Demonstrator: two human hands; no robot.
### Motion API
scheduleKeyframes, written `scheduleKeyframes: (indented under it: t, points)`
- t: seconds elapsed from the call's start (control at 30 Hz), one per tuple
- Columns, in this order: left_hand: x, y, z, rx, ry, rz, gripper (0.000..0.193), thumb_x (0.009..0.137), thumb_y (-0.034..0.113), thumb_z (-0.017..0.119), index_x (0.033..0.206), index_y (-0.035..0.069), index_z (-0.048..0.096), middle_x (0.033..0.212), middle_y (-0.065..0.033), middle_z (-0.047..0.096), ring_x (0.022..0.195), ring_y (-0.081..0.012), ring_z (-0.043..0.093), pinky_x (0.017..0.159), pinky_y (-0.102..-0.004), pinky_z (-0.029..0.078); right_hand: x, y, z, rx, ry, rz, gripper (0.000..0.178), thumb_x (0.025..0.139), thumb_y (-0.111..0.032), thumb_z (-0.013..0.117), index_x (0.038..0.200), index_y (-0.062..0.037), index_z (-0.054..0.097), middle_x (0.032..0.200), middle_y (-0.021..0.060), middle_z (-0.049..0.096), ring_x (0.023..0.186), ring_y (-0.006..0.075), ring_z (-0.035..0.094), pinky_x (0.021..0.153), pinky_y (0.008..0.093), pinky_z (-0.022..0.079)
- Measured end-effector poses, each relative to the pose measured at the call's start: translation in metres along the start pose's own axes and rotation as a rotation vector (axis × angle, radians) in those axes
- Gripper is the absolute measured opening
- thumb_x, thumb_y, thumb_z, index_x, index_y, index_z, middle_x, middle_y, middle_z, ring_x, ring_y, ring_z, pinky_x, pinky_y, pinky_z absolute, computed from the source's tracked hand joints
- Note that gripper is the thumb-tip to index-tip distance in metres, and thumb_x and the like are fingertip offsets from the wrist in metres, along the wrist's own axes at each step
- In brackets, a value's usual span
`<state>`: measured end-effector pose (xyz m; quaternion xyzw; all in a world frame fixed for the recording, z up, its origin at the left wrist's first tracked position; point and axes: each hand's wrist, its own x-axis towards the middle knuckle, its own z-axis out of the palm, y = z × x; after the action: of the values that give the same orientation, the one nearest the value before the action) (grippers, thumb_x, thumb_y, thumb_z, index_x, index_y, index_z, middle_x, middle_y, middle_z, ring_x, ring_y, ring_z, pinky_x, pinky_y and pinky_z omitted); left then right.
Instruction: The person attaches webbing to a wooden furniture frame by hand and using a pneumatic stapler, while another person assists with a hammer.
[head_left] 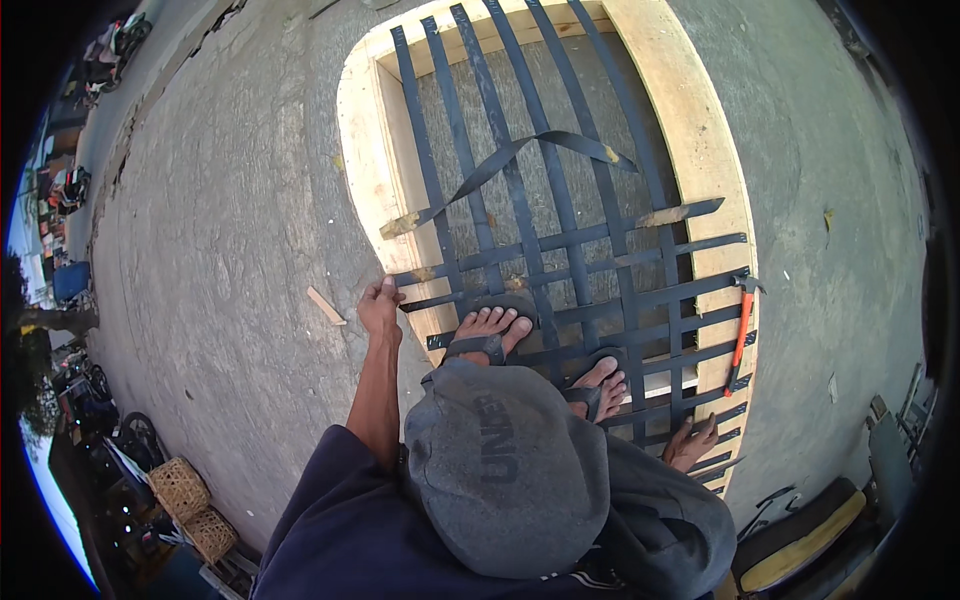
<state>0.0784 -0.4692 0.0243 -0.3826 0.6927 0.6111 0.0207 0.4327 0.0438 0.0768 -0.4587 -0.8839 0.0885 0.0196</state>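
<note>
On the grey concrete floor (240, 200) lies a pale wooden frame (705, 130) with a rounded corner, laced with flat black straps (508, 150), one curling loose. A dark grey cap (520, 530) and sandalled feet (492, 325) hide some straps. The left hand (380, 307), arm stretched forward, pinches a strap end at the frame's left edge; the right hand (692, 442) rests low by its right edge, fingers slightly bent, its grip hard to tell. An orange-handled hammer (739, 332) lies along that edge.

Grey cap (530, 525), dark lettering (497, 440); navy top (345, 525); dark strapped sandals (491, 347).
</note>
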Motion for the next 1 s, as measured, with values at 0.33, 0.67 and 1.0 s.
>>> scheduleKeyframes:
  t: [0.33,0.67,1.0]
  points:
    - [0.014,0.005,0.016,-0.314,-0.019,-0.147,0.018,0.096,0.015,0.069,0.1,-0.002,0.064,0.088,-0.0085,0.067,0.072,-0.0175,0.065,0.07,-0.0292,0.051,0.161,-0.044,0.01,-0.157,-0.008,-0.148,0.055,0.096,-0.027,0.065,0.143,-0.0045,0.047,0.131,0.0282,0.054,0.118,0.0447,0.055,0.098,0.0501,0.044]
    - [0.01,-0.013,-0.001,-0.625,0.086,-0.223,0.014,0.097,0.011,0.067,0.101,-0.001,0.063,0.094,-0.0086,0.064,0.079,-0.0222,0.065,0.077,-0.0336,0.056,0.116,-0.236,-0.04,0.554,-0.351,-0.321,0.024,0.099,-0.016,0.063,0.117,-0.0025,0.055,0.084,0.0087,0.062,0.065,0.0128,0.057,0.059,0.0304,0.051]
    - [-0.003,-0.018,0.007,-0.618,-0.03,-0.18,0.019,0.1,0.018,0.063,0.108,0.0,0.06,0.1,-0.0095,0.066,0.088,-0.022,0.067,0.084,-0.0355,0.054,-0.004,-0.452,0.039,0.484,-0.782,-1.251,0.036,0.101,-0.026,0.056,0.133,-0.0085,0.05,0.094,0.0241,0.069,0.077,0.0481,0.065,0.065,0.0536,0.053]
